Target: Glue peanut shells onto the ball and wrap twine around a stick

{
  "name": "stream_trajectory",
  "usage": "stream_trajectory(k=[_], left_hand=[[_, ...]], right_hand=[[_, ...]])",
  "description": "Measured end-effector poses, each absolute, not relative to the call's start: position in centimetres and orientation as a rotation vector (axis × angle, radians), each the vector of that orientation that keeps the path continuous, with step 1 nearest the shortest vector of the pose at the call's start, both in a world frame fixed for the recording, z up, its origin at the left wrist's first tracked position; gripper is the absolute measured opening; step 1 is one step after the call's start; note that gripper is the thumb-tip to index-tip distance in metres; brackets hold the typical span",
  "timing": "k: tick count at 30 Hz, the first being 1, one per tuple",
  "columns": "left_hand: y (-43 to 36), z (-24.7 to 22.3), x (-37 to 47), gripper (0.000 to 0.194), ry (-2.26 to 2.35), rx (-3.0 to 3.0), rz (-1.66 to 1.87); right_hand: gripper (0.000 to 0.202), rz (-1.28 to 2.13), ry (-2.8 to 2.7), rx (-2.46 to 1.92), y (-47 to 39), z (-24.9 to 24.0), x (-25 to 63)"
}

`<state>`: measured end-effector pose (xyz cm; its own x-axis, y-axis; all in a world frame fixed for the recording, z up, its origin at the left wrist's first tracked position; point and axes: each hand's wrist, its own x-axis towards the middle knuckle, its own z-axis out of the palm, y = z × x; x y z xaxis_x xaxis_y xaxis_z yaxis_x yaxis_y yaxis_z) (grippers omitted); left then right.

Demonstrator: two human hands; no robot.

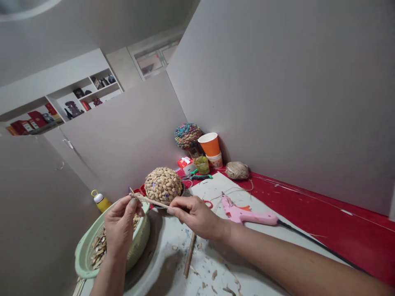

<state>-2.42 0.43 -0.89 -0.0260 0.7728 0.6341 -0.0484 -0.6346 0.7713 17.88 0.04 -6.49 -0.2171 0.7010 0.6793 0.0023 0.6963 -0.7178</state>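
Observation:
A thin pale stick [154, 201] is stretched between my two hands, above the table. My left hand [121, 220] pinches its left end between thumb and fingertips, where a short loose end pokes up. Its right end sits in the pinch of my right hand [193, 216]. Just behind the stick is a ball covered in peanuts [163, 185], with a few blue-purple spots. Below my left hand stands a pale green basket [138, 242] holding peanut shells [98, 250]. A brown stick [189, 257] lies on the table under my right hand.
A pink glue gun [247, 214] with a black cord lies right of my right hand. Behind are green-handled pliers [200, 177], an orange paper cup [210, 144], a colourful ball-topped ornament [187, 135] and a twine bundle [237, 170]. Shell bits [214, 274] litter the white sheet. A yellow bottle [101, 202] stands left.

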Motion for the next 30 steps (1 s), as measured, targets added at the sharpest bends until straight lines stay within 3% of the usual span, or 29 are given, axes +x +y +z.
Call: stream_trajectory(k=[18, 20, 25, 30], left_hand=[[0.4, -1.1, -2.2, 0.013, 0.814, 1.735, 1.813], [0.4, -1.1, -2.2, 0.013, 0.829, 1.727, 1.829], [0.7, -1.2, -2.3, 0.01, 0.862, 1.7, 1.872], [0.9, -1.1, -2.6, 0.012, 0.873, 1.691, 1.887]], right_hand=[[0.042, 1.489, -1.737, -0.407, 0.6, -5.8, 18.7], [0.037, 1.396, -1.719, -0.452, 0.6, -5.9, 18.6], [0.01, 0.608, -1.658, -0.656, 0.6, -6.7, 18.0], [0.02, 0.506, -1.656, -0.641, 0.7, -7.1, 18.0]])
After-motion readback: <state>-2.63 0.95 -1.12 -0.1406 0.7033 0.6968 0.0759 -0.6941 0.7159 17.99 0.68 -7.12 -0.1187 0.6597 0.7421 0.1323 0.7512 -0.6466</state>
